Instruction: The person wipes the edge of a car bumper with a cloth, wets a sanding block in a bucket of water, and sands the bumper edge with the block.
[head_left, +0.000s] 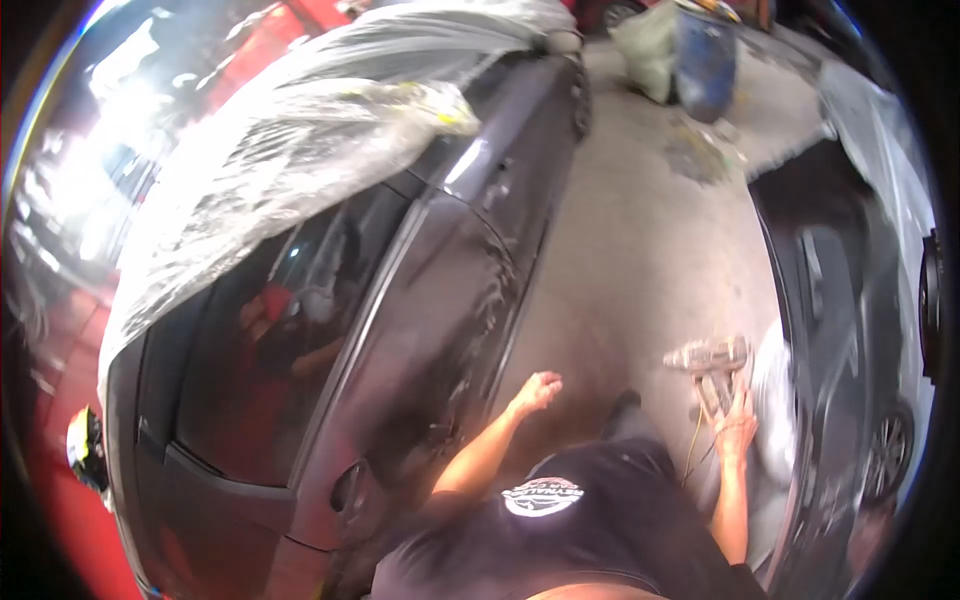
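My right hand (736,420) is closed around the handle of a dusty pistol-shaped power tool (712,355). A cord (692,445) hangs from the tool, and its narrow end points left, toward the dark car. Its exact kind does not show clearly. My left hand (541,390) hovers beside the car's side with fingers curled in and nothing visible in them. Just left of it is the dark car door (430,300), its surface scuffed and uneven along the lower part. A door handle (348,487) sits nearer to me.
Clear plastic sheeting (270,170) covers the dark car's roof and front. A second dark car (830,300), partly wrapped in plastic, stands to the right. Between them runs a concrete floor (640,230). A blue barrel (706,65), a pale sack (645,50) and debris (700,155) lie ahead.
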